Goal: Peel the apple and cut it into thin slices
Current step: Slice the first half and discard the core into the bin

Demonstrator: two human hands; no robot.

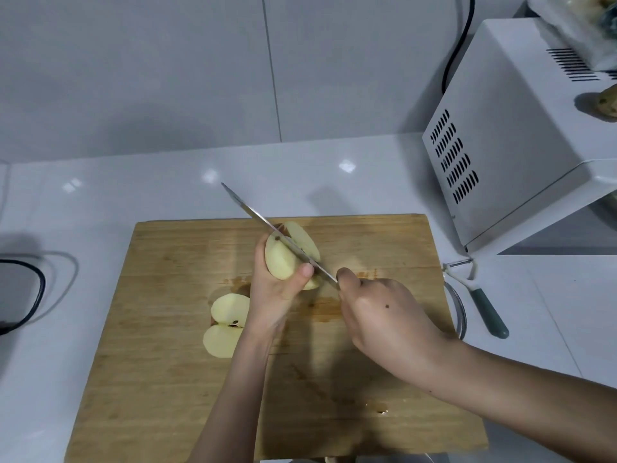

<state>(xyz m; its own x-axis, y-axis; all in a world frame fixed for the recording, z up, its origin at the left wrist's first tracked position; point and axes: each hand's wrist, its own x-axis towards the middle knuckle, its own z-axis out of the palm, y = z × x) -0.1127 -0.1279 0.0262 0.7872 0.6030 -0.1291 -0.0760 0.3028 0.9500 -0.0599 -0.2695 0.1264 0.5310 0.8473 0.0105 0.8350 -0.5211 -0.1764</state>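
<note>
Left hand [273, 295] curls round a peeled apple half [282, 262] on the cutting board [167, 362], and right hand [384, 315] grips the knife [267, 225], its blade sunk in pale flesh. Slicing seems barely begun. Next, press straight down, clear of the thumb. The other half [227, 324] lies beside it, seeds showing.

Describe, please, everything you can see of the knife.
The knife has a long, narrow blade that looks like bare metal and is seen almost edge-on. It lies on a diagonal, with the tip pointing away and to the left, past the far edge of the board. The handle is hidden inside the right hand, which grips it. The middle of the blade sits in a cut through the peeled apple half, which the left hand holds over the board.
</note>
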